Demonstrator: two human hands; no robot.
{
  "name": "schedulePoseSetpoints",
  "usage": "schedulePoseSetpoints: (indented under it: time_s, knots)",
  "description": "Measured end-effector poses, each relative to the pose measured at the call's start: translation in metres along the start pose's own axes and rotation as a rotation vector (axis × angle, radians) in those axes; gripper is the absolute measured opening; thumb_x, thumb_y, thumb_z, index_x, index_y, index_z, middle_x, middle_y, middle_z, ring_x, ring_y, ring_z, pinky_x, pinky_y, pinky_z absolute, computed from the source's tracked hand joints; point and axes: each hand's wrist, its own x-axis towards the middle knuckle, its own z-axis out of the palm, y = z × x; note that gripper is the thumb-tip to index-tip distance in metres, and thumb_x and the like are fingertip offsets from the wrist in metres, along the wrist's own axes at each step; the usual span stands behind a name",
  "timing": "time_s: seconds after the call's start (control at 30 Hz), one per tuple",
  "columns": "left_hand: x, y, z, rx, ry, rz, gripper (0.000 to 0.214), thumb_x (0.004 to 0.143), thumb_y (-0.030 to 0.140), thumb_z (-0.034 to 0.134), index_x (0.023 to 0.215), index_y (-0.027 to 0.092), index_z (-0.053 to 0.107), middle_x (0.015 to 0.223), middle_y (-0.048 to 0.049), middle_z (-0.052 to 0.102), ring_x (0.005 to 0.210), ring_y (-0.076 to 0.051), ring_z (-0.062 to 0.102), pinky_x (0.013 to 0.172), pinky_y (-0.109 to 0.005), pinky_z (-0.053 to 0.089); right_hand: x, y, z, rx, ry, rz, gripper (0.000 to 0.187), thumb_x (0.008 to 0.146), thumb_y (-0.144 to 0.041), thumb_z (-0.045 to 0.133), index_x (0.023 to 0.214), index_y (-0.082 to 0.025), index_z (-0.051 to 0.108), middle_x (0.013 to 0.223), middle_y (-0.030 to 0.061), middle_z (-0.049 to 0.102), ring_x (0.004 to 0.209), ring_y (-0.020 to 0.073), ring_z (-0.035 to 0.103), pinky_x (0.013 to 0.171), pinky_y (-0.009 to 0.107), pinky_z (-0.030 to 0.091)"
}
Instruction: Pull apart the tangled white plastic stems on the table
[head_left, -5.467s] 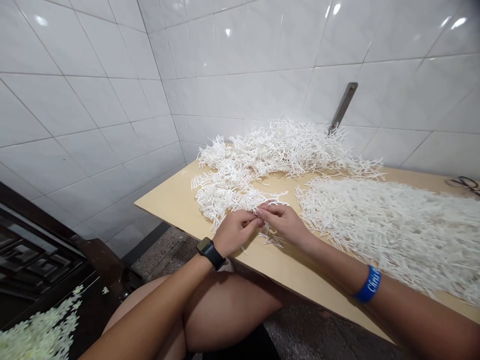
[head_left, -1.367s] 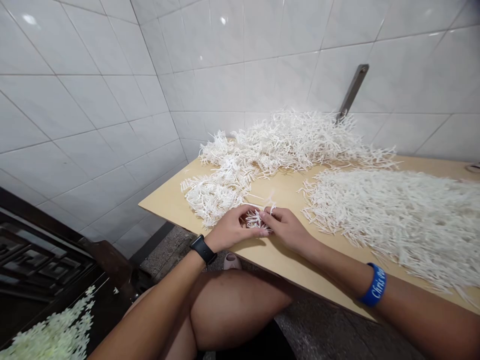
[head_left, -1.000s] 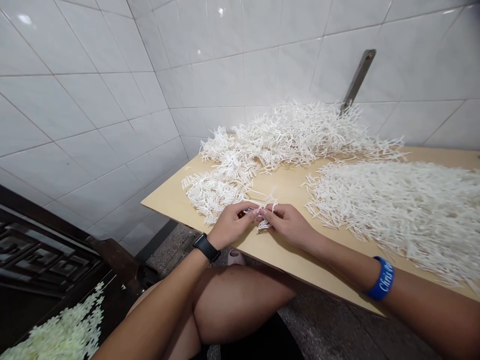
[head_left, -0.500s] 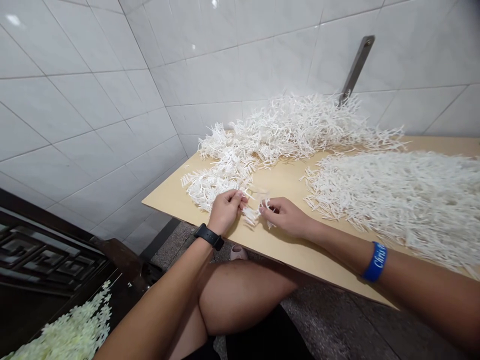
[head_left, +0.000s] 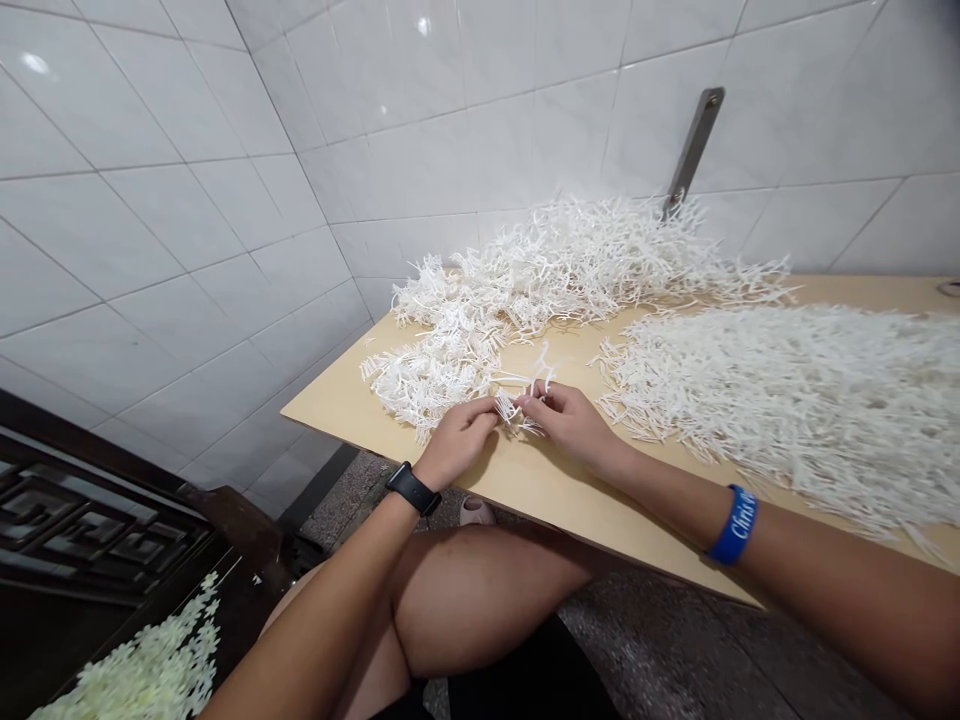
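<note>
Near the table's front edge, my left hand (head_left: 463, 438) pinches a small white branched plastic sprig (head_left: 507, 404) between thumb and fingers. Close on its right, my right hand (head_left: 568, 420) is closed on another white branched sprig (head_left: 541, 368), whose thin prongs stick up above the fingers. The fingertips of both hands nearly meet, and the pieces overlap between them, so where one ends is hard to make out. Just beyond my left hand lies a loose heap of white sprigs (head_left: 427, 375).
A tangled pile of white sprigs (head_left: 592, 255) runs along the tiled wall (head_left: 420, 160). On the right, a broad flat pile of white strands (head_left: 795, 400) covers the wooden table (head_left: 660, 520). A metal bracket (head_left: 694, 150) stands against the wall. Pale flowers (head_left: 150, 665) lie at lower left.
My hands have come closer together, bringing the sprigs to meet between the fingertips. The sprig in my right hand now points upward. The view has shifted slightly.
</note>
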Motion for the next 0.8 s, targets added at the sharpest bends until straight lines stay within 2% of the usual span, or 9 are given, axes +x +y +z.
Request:
schedulePoseSetpoints:
  time_s: [0.07, 0.17, 0.27, 0.37, 0.53, 0.7, 0.8]
  knots:
    - [0.0000, -0.0003, 0.0003, -0.073, 0.013, -0.013, 0.033, 0.090, 0.036, 0.040, 0.078, 0.016, 0.064, 0.076, -0.0023, 0.062, 0.070, -0.016, 0.053, 0.063, -0.024, 0.042, -0.0005, 0.0009, 0.0007, -0.018, 0.000, -0.021, 0.035, 0.081, -0.048, 0.055, 0.062, -0.018, 0.049, 0.058, -0.0043, 0.043, 0.056, 0.0107, 0.039, 0.056, 0.026, 0.032]
    - [0.0001, -0.0009, 0.0030, -0.028, 0.030, -0.039, 0.042, 0.089, 0.049, 0.045, 0.075, 0.015, 0.065, 0.068, -0.0014, 0.059, 0.065, -0.015, 0.051, 0.060, -0.024, 0.040, -0.0013, 0.0020, 0.0021, -0.007, -0.068, -0.034, 0.038, 0.081, -0.050, 0.054, 0.063, -0.017, 0.051, 0.059, -0.0026, 0.046, 0.057, 0.0115, 0.042, 0.056, 0.026, 0.036]
    - [0.0006, -0.0012, 0.0063, 0.013, 0.093, -0.069, 0.045, 0.089, 0.050, 0.047, 0.065, 0.014, 0.063, 0.061, -0.0013, 0.059, 0.062, -0.015, 0.054, 0.060, -0.025, 0.041, -0.0020, 0.0023, 0.0035, 0.012, -0.221, 0.007, 0.042, 0.083, -0.054, 0.051, 0.062, -0.017, 0.051, 0.058, -0.0013, 0.048, 0.055, 0.0125, 0.046, 0.055, 0.026, 0.040]
    - [0.0012, -0.0004, 0.0078, -0.071, 0.123, -0.090, 0.044, 0.090, 0.046, 0.047, 0.063, 0.015, 0.062, 0.061, -0.0034, 0.064, 0.062, -0.016, 0.060, 0.062, -0.025, 0.044, -0.0020, 0.0015, 0.0043, -0.011, -0.311, -0.027, 0.040, 0.087, -0.050, 0.046, 0.066, -0.017, 0.055, 0.059, 0.0000, 0.051, 0.055, 0.0130, 0.048, 0.054, 0.026, 0.040]
    - [0.0012, 0.0022, 0.0075, -0.134, 0.148, -0.142, 0.045, 0.091, 0.043, 0.045, 0.061, 0.014, 0.062, 0.055, -0.0045, 0.063, 0.049, -0.013, 0.056, 0.056, -0.025, 0.045, 0.0001, -0.0005, 0.0030, -0.063, -0.340, -0.200, 0.038, 0.092, -0.041, 0.041, 0.068, -0.016, 0.058, 0.066, 0.0025, 0.059, 0.062, 0.0132, 0.052, 0.063, 0.025, 0.041]
    - [0.0013, 0.0009, 0.0079, -0.140, 0.152, -0.143, 0.046, 0.091, 0.043, 0.047, 0.059, 0.014, 0.061, 0.049, -0.0029, 0.059, 0.046, -0.011, 0.054, 0.053, -0.024, 0.044, -0.0003, -0.0026, 0.0025, -0.101, -0.356, -0.236, 0.038, 0.093, -0.040, 0.039, 0.071, -0.015, 0.059, 0.069, 0.0030, 0.061, 0.063, 0.0128, 0.051, 0.064, 0.025, 0.038]
    - [0.0033, -0.0037, 0.0061, -0.238, 0.241, -0.172, 0.044, 0.089, 0.047, 0.050, 0.064, 0.014, 0.061, 0.050, -0.0021, 0.059, 0.044, -0.010, 0.053, 0.050, -0.023, 0.044, -0.0048, -0.0035, 0.0016, -0.117, -0.349, -0.261, 0.038, 0.090, -0.041, 0.042, 0.063, -0.017, 0.050, 0.060, -0.0006, 0.052, 0.056, 0.0111, 0.043, 0.058, 0.025, 0.034]
